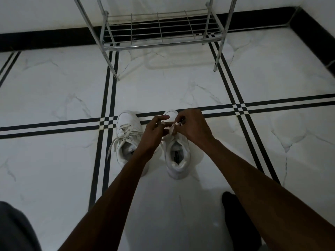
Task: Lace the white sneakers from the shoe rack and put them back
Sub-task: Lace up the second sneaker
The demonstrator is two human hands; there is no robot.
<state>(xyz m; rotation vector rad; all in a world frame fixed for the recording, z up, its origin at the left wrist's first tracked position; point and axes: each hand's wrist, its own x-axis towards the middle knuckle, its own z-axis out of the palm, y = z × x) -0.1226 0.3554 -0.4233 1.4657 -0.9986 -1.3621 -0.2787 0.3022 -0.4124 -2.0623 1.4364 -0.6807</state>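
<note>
Two white sneakers stand side by side on the floor, toes pointing away from me. The left sneaker point(126, 140) has loose laces trailing over its left side. Over the right sneaker point(176, 156) both my hands work the white lace point(171, 129). My left hand point(154, 131) pinches one part of the lace, forefinger stretched out. My right hand point(192, 125) pinches the other part just above the shoe's tongue. The hands hide most of that shoe's eyelets.
A chrome wire shoe rack point(159, 31) stands against the white wall ahead, its lowest shelf bare. The floor is white marble tile with black stripe lines point(108, 98). A dark foot point(239, 220) rests at lower right, grey cloth point(16, 230) at lower left.
</note>
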